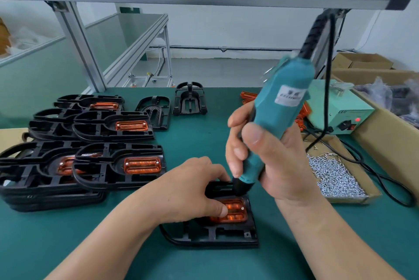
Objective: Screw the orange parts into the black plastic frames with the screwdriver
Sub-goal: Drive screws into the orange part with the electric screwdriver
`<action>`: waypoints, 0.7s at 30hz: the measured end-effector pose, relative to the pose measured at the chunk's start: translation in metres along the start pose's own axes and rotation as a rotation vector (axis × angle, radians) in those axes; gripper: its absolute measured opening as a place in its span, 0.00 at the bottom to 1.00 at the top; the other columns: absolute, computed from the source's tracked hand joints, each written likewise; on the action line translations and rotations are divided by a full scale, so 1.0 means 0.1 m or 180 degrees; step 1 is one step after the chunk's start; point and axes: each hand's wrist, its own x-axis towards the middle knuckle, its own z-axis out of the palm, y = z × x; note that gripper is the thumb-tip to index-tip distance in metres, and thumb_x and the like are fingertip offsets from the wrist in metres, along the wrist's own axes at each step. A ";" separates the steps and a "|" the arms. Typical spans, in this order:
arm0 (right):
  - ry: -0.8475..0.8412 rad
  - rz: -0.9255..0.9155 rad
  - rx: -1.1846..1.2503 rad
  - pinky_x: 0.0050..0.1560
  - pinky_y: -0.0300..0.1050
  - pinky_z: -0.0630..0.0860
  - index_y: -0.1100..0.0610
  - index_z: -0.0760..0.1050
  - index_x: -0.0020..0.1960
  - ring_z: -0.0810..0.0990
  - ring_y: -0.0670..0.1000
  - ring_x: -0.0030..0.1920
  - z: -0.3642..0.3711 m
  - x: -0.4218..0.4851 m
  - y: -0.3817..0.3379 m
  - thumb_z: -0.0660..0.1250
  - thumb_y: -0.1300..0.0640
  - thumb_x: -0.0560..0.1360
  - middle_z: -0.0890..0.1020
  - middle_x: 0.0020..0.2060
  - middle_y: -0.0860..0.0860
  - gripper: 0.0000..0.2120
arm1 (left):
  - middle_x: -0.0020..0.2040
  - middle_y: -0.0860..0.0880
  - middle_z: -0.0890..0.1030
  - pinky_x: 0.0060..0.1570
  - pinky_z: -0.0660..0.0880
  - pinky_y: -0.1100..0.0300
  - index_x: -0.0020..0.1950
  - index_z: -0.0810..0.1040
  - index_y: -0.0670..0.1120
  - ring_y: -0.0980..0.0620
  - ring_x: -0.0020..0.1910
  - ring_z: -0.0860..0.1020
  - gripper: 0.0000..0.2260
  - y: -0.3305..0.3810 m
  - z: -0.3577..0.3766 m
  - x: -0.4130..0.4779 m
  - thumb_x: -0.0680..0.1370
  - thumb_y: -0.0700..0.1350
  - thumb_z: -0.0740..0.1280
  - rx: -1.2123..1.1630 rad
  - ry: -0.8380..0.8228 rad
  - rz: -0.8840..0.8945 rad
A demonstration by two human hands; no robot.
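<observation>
LEFT: your left hand [195, 189] holds the black frame [217, 234] flat on the desk [68, 245], thumb pressing the orange part [235, 213] seated in it | RIGHT: your right hand [267, 162] is wrapped round the tilted teal screwdriver [278, 107], nose down at the part's far edge | SIDE: finished frames [118, 164] stacked left; screws [337, 177] right.

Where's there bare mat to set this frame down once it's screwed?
Bare mat lies near left, between the stacked frames and the left hand holding the frame; also mid-table, between the stacks, two empty frames and the right hand with the screwdriver. Right is crowded: screw tray, cable, power box.
</observation>
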 end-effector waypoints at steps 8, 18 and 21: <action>0.1339 -0.0078 0.0657 0.30 0.40 0.72 0.54 0.77 0.49 0.74 0.48 0.29 -0.44 0.01 0.00 0.70 0.46 0.81 0.73 0.33 0.49 0.11 | 0.54 0.64 0.72 0.60 0.74 0.56 0.64 0.71 0.68 0.65 0.60 0.71 0.24 -0.03 0.01 -0.05 0.70 0.68 0.69 0.0303 0.0010 -0.0033; 0.3123 -0.0668 0.1388 0.35 0.38 0.72 0.54 0.74 0.48 0.73 0.46 0.33 -1.29 -0.07 -0.16 0.68 0.47 0.84 0.73 0.35 0.47 0.11 | 0.53 0.64 0.79 0.58 0.73 0.65 0.66 0.80 0.61 0.65 0.56 0.76 0.13 0.16 -0.02 0.04 0.82 0.56 0.68 -0.0022 0.0874 0.0135; 0.3332 -0.0797 0.1426 0.36 0.39 0.73 0.54 0.74 0.48 0.74 0.47 0.34 -1.43 -0.10 -0.18 0.69 0.48 0.83 0.73 0.35 0.48 0.11 | 0.50 0.62 0.80 0.60 0.74 0.60 0.60 0.83 0.58 0.64 0.55 0.76 0.08 0.40 0.04 0.17 0.82 0.53 0.68 0.0002 0.0975 0.0331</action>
